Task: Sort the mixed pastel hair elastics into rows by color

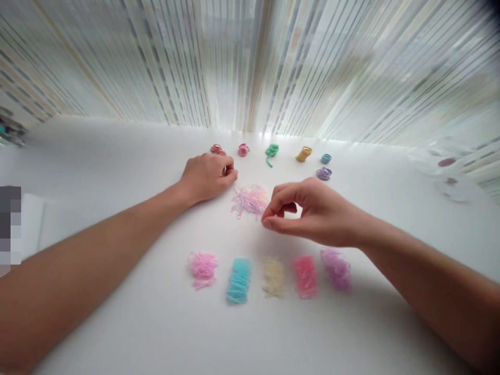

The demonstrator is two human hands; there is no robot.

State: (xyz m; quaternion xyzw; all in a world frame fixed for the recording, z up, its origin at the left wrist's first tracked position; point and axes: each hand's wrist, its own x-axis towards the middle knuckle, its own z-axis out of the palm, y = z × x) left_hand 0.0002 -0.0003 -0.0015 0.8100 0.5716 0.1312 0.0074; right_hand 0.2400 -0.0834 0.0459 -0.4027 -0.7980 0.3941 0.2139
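A loose pile of thin pastel bands [250, 200], pink, cream and lilac mixed, lies mid-table. At its right edge, my right hand [308, 211] hovers with thumb and index fingertip pinched together; whatever may be between them is too small to make out. My left hand [209, 176] rests on the table at the upper left of the pile, fingers curled in and thumb against them, its inside hidden. Nearer to me is a row of sorted bands: a pink heap [203, 269], a blue stack [238, 281], a cream stack [274, 277], a coral-pink stack [305, 277] and a purple heap [337, 268].
Behind my hands sit small coils: red [217, 149], pink [243, 150], green [271, 152], yellow [304, 153], blue [326, 158] and purple [324, 173]. A striped string curtain [250, 62] hangs along the table's [156, 323] far edge. Clear transparent items [449, 185] stand at right.
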